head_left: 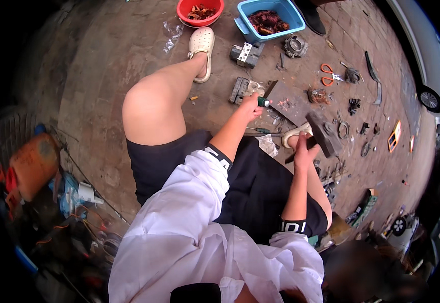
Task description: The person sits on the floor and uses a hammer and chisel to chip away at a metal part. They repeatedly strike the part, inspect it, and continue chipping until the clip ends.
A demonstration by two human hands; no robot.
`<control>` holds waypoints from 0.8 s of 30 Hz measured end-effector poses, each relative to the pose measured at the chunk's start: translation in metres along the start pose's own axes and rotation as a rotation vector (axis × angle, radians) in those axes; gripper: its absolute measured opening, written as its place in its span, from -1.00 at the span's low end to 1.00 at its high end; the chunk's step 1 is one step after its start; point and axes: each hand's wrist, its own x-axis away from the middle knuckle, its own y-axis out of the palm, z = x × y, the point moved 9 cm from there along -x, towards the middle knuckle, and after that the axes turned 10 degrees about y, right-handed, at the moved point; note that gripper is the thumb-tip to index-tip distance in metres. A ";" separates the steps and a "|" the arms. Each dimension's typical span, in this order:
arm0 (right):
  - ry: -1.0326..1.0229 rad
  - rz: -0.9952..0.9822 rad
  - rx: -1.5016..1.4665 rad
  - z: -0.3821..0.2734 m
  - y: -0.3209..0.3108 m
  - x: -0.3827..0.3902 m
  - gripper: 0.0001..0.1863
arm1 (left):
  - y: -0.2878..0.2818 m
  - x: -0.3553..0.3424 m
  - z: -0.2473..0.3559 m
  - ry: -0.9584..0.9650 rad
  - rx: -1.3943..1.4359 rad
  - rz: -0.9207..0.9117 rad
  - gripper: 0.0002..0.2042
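Observation:
My left hand [250,107] is closed round a green-handled tool [264,102]; its handle end sticks out to the right and its working end cannot be made out. Just beyond that hand, a grey metal part [239,90] sits on the ground, beside a dark flat plate [281,93] scattered with small pinkish bits. My right hand [305,152] grips a hammer [326,135] by its handle, close under the large dark head. The head is raised, apart from the green-handled tool. Between my feet lies a long screwdriver [263,130] with a green handle.
Farther off stand a red bowl [181,15] and a blue tub [251,35] with metal scrap in them. Orange-handled scissors [327,74], a copper-wound part [319,95] and a round metal housing [295,46] lie around. An orange container [34,164] is at left, a parked car [427,50] at far right.

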 end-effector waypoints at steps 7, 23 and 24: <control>-0.018 -0.079 0.800 0.059 0.053 0.003 -0.71 | 0.007 0.010 0.016 0.060 -0.026 0.033 -0.72; -0.296 0.010 0.257 -0.067 0.035 0.012 -0.86 | -0.036 0.023 0.013 -0.081 0.016 -0.025 -0.71; -0.335 0.025 0.280 -0.075 0.038 0.017 -0.84 | -0.039 0.022 0.010 -0.096 0.035 -0.037 -0.71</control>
